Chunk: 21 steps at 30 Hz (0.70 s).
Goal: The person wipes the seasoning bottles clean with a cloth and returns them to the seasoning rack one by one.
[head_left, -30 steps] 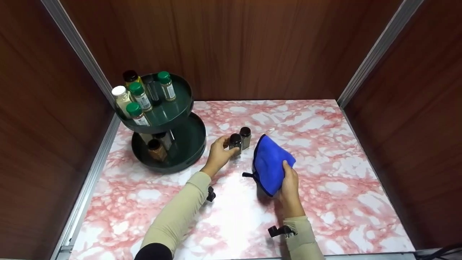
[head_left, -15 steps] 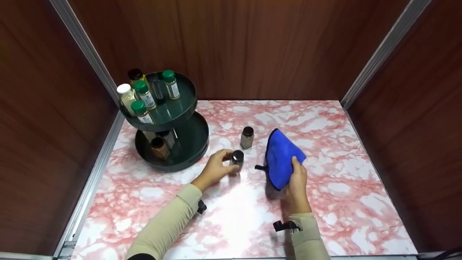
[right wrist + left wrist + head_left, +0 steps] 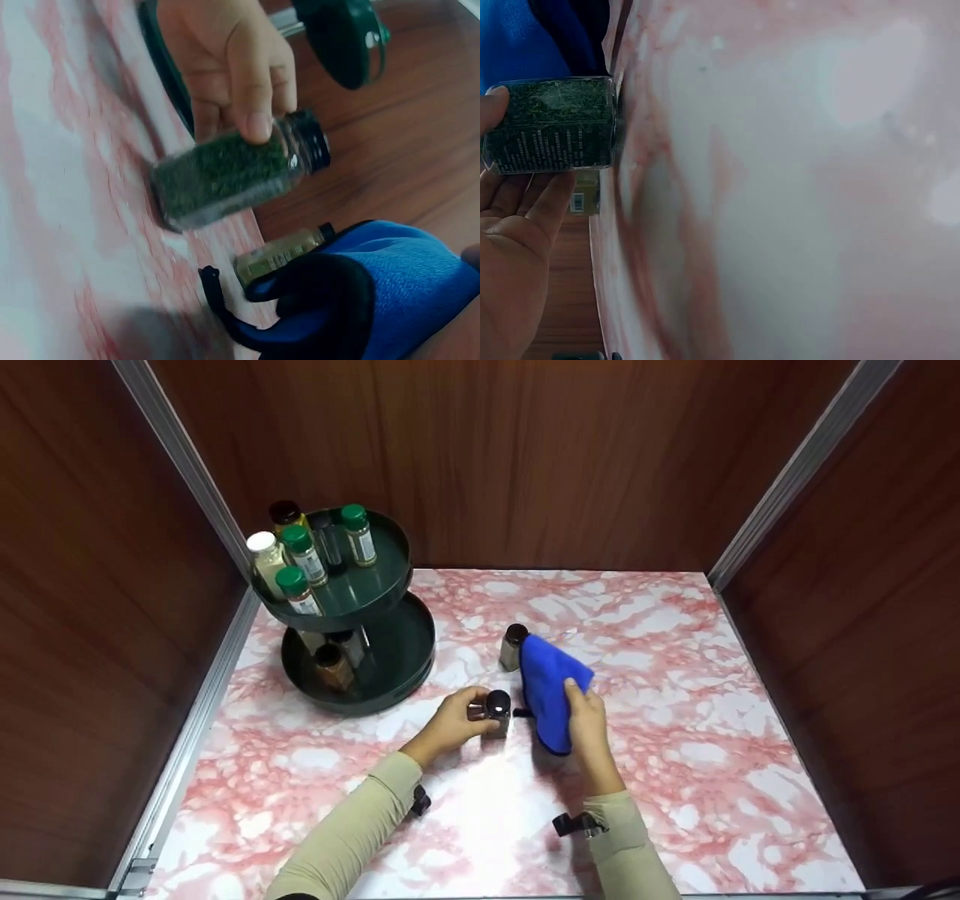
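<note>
My left hand (image 3: 448,727) pinches a clear spice jar (image 3: 497,727) with a black lid, thumb on one side and fingers on the other. Dried green herbs fill the jar, as the right wrist view shows, and lines of white print run along one face in the left wrist view. Its base is close over the marbled tabletop. In my right hand (image 3: 590,727) is a folded blue cloth (image 3: 551,686) with black edging and a small black loop, just right of the jar. Behind stands a second dark-lidded jar (image 3: 510,655), partly covered by the cloth in the head view.
A dark green two-tier round rack (image 3: 390,652) stands at the back left. Its upper tier holds several bottles with green, white and dark lids; brown-lidded jars (image 3: 333,667) sit below. Wood-grain panels (image 3: 562,472) wall the table at the back and both sides.
My left hand has brought the herb jar toward me, away from the second jar. The cloth in my right hand went right, then came back left beside the herb jar.
</note>
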Available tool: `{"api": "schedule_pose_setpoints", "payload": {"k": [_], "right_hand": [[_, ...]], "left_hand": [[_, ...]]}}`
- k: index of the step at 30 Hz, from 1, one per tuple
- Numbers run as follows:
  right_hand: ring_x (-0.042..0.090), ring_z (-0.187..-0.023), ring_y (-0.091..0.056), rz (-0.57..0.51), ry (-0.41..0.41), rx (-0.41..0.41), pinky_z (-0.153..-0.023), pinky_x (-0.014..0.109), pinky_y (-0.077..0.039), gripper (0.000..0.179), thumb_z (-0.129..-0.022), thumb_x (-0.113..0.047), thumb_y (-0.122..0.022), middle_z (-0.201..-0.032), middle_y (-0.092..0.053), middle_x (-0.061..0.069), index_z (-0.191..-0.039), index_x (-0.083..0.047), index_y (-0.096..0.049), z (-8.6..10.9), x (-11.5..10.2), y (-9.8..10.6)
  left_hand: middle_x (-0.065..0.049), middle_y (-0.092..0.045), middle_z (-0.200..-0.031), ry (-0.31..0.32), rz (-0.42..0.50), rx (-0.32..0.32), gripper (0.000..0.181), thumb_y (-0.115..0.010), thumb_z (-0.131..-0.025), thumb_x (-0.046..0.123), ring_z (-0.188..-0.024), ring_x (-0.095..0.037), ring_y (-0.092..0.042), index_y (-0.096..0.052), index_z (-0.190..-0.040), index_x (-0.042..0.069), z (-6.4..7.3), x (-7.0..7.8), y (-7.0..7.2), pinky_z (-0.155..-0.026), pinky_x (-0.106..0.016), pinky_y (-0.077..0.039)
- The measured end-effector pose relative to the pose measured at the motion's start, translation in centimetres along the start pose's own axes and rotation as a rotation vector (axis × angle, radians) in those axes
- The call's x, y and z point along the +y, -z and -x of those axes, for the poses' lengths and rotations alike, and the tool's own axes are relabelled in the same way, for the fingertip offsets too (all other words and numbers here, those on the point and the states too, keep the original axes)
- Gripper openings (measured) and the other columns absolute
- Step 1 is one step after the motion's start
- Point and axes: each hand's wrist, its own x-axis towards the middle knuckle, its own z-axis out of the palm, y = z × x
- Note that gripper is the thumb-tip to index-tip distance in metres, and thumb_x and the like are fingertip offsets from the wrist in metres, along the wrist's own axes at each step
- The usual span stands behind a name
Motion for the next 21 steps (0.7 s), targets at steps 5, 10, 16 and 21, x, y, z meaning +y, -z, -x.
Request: {"api": "schedule_pose_setpoints", "payload": {"k": [5,10,16,21], "right_hand": [[0.015,-0.078,-0.066,0.105,0.033,-0.079,-0.073,0.030,-0.055,0.036,-0.105,-0.028,-0.055,-0.089,-0.072,0.010,-0.112,0.006,-0.067,0.7,0.3,-2.1],[0.022,-0.089,-0.065,0.344,0.135,-0.174,-0.085,0.041,-0.054,0.037,-0.104,-0.034,-0.058,-0.097,-0.072,0.012,-0.113,-0.001,-0.072,1.8,0.2,-4.6],[0.034,-0.136,-0.054,0.796,0.539,-0.316,-0.114,0.052,-0.040,0.049,-0.103,-0.033,-0.057,-0.143,-0.061,0.015,-0.139,-0.001,-0.060,2.9,1.3,-5.4],[0.037,-0.150,-0.034,0.778,0.845,-0.513,-0.122,0.057,-0.023,0.048,-0.100,-0.023,-0.063,-0.155,-0.050,0.009,-0.143,-0.002,-0.058,2.9,2.5,-3.6]], "left_hand": [[-0.027,-0.062,-0.128,-0.023,0.026,-0.032,0.051,-0.080,-0.085,0.004,-0.118,-0.042,-0.065,-0.057,-0.128,-0.010,0.1,-0.2,-0.3,-0.101,-0.043,-0.054],[-0.025,-0.065,-0.125,-0.045,-0.066,-0.047,0.047,-0.079,-0.084,0.002,-0.116,-0.040,-0.065,-0.060,-0.126,-0.007,0.0,-0.1,-0.6,-0.102,-0.046,-0.052],[-0.011,-0.074,-0.112,-0.073,-0.298,-0.031,0.037,-0.078,-0.081,0.004,-0.105,-0.021,-0.069,-0.067,-0.116,0.000,-0.3,0.7,-0.8,-0.097,-0.037,-0.055],[-0.015,-0.072,-0.121,-0.190,-0.386,-0.019,0.050,-0.080,-0.079,0.007,-0.115,-0.027,-0.067,-0.066,-0.125,-0.003,-0.2,1.0,-0.5,-0.105,-0.038,-0.050]]}}
